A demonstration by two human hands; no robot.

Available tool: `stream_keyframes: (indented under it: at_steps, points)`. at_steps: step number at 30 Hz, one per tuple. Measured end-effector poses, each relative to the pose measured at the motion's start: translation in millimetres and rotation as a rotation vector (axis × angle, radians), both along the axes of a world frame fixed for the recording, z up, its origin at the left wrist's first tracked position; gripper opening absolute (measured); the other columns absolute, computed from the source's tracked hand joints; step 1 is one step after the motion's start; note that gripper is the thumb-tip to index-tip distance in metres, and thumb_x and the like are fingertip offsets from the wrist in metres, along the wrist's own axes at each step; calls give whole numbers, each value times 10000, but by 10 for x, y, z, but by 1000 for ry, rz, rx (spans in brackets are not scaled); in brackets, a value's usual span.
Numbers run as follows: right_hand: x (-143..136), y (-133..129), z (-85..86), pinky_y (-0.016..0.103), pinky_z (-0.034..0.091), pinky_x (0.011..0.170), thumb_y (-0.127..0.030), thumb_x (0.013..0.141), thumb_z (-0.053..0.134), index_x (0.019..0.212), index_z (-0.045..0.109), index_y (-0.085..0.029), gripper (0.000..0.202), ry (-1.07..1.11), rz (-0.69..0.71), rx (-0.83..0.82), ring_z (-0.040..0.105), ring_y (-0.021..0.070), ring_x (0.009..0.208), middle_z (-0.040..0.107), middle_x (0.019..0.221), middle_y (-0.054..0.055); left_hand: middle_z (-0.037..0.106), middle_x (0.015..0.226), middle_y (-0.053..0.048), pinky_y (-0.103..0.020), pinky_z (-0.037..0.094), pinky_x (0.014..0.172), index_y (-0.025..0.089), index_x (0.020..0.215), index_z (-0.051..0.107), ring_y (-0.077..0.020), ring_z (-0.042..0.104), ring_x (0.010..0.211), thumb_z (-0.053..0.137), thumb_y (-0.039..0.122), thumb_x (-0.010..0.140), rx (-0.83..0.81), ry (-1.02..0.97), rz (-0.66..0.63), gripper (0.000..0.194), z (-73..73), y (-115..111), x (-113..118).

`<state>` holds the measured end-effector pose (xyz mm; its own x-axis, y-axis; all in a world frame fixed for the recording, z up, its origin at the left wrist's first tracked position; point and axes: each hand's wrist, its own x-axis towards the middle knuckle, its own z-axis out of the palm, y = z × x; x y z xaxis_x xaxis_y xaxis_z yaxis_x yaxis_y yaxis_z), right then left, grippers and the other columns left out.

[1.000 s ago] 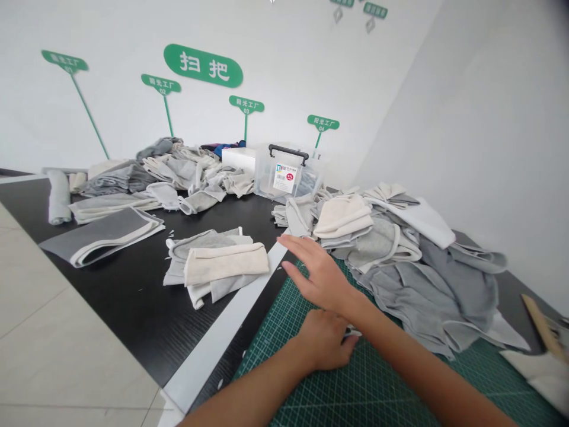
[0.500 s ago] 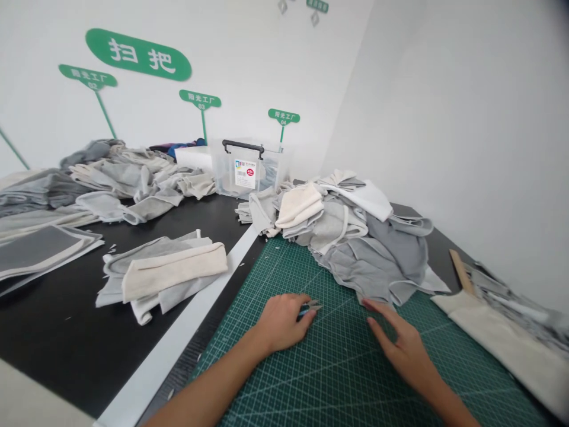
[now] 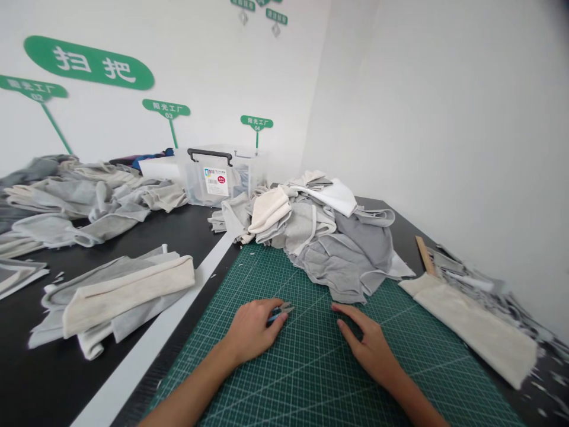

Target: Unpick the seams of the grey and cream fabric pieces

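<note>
My left hand (image 3: 255,327) is closed around a small pair of blue-handled thread snips (image 3: 281,311), whose pointed metal blades stick out past the thumb. Both lie over the green cutting mat (image 3: 306,362). To the right, my right hand (image 3: 365,338) rests at the mat with thumb and fingers apart and nothing between them. Its fingertips come close to the near edge of a heap of grey fabric pieces (image 3: 340,261); I cannot tell if they touch. A cream folded cloth (image 3: 271,209) sits on the heap's left side.
A cream folded strip (image 3: 128,290) tops a small grey stack at left. Behind are a larger fabric pile (image 3: 106,196) and a clear lidded box (image 3: 195,184). On the right lie a cream cloth (image 3: 475,326), a wooden strip (image 3: 425,255) and scraps (image 3: 471,279).
The view has turned to the right, so everything appears shifted left. My hands keep nearly the same pose, with the snips still in the left hand.
</note>
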<state>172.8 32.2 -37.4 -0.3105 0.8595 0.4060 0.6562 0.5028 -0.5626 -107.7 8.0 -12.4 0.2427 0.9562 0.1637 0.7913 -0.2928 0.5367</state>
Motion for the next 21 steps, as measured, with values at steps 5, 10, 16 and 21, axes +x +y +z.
stream_keyframes:
  at_steps: [5, 10, 16, 21]
  points:
    - [23, -19, 98, 438, 539, 906, -306, 896, 503, 1075, 669, -255, 250, 14, -46, 60, 661, 251, 1019, 708, 1073, 58, 706, 986, 15, -310, 453, 770, 294, 1103, 637, -207, 645, 861, 425, 410, 938, 0, 8, -9, 293, -2, -10, -10]
    - [-7, 366, 666, 419, 511, 912, -288, 861, 552, 1075, 650, -239, 241, 29, -144, 328, 668, 244, 951, 708, 1030, 54, 700, 1038, 2, -316, 455, 814, 281, 1128, 631, -214, 645, 920, 410, 418, 943, -5, -17, -29, 319, -13, -16, -46]
    - [-301, 1600, 1464, 439, 421, 1003, -325, 804, 584, 1255, 532, -169, 480, -130, -161, 597, 565, 276, 1114, 601, 1206, 118, 697, 1056, 0, -333, 465, 813, 286, 1128, 625, -225, 646, 936, 407, 427, 943, -2, -48, -36, 320, -35, -12, -73]
    - [-574, 2617, 1720, 488, 300, 1085, -427, 722, 646, 1446, 266, -138, 867, -388, -82, 449, 318, 330, 1344, 358, 1458, 163, 697, 1031, -1, -351, 474, 805, 296, 1120, 617, -226, 651, 922, 410, 407, 943, -5, -66, -53, 294, -24, -6, -89]
